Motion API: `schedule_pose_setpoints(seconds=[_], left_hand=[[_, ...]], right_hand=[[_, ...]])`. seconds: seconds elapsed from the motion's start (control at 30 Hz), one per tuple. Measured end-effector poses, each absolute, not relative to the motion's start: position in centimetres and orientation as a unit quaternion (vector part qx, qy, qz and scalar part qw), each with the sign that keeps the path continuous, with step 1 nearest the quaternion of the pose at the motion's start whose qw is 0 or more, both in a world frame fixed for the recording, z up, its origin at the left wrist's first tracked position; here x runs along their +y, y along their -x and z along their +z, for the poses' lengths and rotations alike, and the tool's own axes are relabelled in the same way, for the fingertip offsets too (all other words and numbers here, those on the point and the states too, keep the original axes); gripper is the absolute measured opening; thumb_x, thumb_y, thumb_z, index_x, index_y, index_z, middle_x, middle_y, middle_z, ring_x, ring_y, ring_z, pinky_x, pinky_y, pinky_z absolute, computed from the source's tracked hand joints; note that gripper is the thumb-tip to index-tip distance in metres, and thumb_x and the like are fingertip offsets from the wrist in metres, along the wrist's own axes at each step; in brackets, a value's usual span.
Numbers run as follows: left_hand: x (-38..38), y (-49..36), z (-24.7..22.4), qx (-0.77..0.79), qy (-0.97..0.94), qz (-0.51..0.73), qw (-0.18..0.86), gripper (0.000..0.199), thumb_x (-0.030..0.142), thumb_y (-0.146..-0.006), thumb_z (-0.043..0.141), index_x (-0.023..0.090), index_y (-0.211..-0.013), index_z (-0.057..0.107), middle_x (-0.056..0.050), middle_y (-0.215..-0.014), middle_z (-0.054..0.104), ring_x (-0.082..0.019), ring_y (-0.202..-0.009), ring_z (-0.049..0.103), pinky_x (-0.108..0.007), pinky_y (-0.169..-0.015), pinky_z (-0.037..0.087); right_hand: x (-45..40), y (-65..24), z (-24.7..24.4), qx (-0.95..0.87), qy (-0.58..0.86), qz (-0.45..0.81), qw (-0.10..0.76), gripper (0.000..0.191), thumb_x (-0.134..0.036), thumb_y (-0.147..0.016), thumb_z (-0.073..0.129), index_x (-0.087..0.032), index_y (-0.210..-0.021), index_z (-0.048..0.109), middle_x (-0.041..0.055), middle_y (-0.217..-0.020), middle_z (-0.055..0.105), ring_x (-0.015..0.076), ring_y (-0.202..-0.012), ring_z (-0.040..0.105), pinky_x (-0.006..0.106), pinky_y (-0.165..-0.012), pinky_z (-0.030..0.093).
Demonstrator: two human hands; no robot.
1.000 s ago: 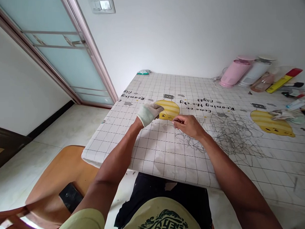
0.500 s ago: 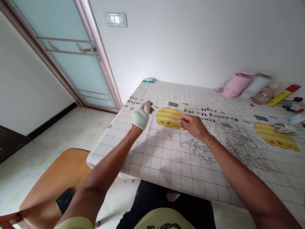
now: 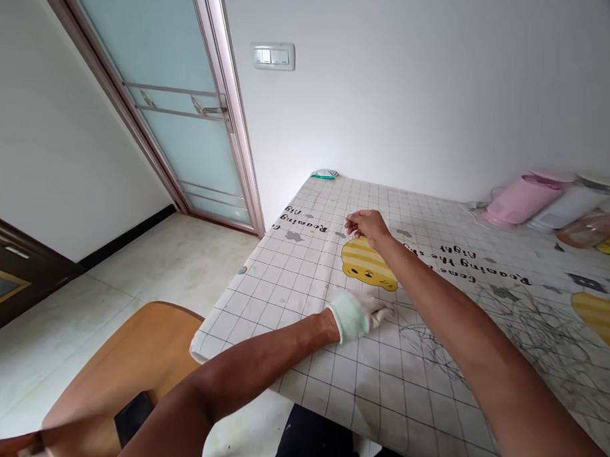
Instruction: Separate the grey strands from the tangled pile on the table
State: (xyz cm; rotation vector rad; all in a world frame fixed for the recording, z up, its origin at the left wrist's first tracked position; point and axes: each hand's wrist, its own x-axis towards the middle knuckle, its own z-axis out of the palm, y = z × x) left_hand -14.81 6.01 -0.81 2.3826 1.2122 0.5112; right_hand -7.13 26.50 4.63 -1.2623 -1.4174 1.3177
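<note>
My left hand (image 3: 360,315), in a white knitted glove with a pale green cuff, is low over the checked tablecloth (image 3: 277,307). Its fingers stretch rightward, apart and slightly blurred, beside the near left end of a tangle of thin dark strands (image 3: 431,346). My bare right hand (image 3: 368,225) is farther back, above a printed yellow striped bear balloon (image 3: 366,264). Its thumb and fingers are pinched together; anything between them is too thin to make out. The right forearm crosses over the cloth and hides part of the strands.
A small green-and-white packet (image 3: 325,174) lies at the far left corner. Along the wall stand a pink cylinder (image 3: 523,199), a white cylinder (image 3: 568,204) and a clear pinkish bottle (image 3: 585,228). A wooden chair (image 3: 165,343) with a dark flat object (image 3: 133,416) is at left.
My left hand has come down and to the right, toward the strands. My right hand has moved back and left, beyond the left one. The view has shifted left.
</note>
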Motion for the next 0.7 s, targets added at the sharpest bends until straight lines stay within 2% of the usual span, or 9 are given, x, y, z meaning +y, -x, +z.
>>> schedule_pose_setpoints(seconds=[0.17, 0.37, 0.57, 0.7], left_hand=[[7.0, 14.1, -2.2, 0.415, -0.871, 0.163, 0.206, 0.043, 0.048, -0.108, 0.046, 0.026, -0.103, 0.082, -0.004, -0.085, 0.077, -0.021, -0.082, 0.072, -0.031, -0.072, 0.052], [7.8, 13.4, -2.0, 0.392, -0.892, 0.113, 0.194, 0.05, 0.054, -0.106, 0.046, 0.023, -0.088, 0.08, -0.007, -0.072, 0.073, -0.024, -0.065, 0.068, -0.035, -0.052, 0.039], [8.2, 13.0, -2.9, 0.38, -0.9, 0.125, 0.173, 0.041, 0.052, -0.101, 0.052, 0.023, -0.086, 0.077, -0.007, -0.066, 0.069, -0.024, -0.057, 0.064, -0.038, -0.047, 0.035], [8.8, 12.1, -5.5, 0.374, -0.9, 0.129, 0.182, 0.036, 0.053, -0.097, 0.054, 0.026, -0.091, 0.077, -0.007, -0.064, 0.068, -0.027, -0.056, 0.063, -0.039, -0.046, 0.034]], right_hand=[[32.3, 11.3, 3.7, -0.518, 0.545, 0.515, 0.411, 0.018, -0.008, -0.091, 0.073, -0.015, -0.078, 0.062, 0.0082, -0.065, 0.073, 0.0124, -0.049, 0.066, 0.02, -0.039, 0.037], [37.6, 14.0, 2.6, -0.482, 0.59, 0.51, 0.399, 0.017, -0.008, -0.097, 0.068, -0.013, -0.083, 0.061, 0.0061, -0.064, 0.07, 0.0103, -0.05, 0.066, 0.018, -0.042, 0.038], [41.1, 15.4, 1.1, -0.464, 0.639, 0.5, 0.356, 0.016, -0.024, -0.105, 0.067, -0.012, -0.095, 0.065, -0.0003, -0.077, 0.07, 0.0082, -0.054, 0.064, 0.017, -0.045, 0.045], [42.5, 16.0, 0.9, -0.462, 0.662, 0.485, 0.336, 0.019, -0.025, -0.101, 0.073, -0.011, -0.094, 0.063, 0.0031, -0.067, 0.069, 0.0106, -0.049, 0.063, 0.018, -0.042, 0.04]])
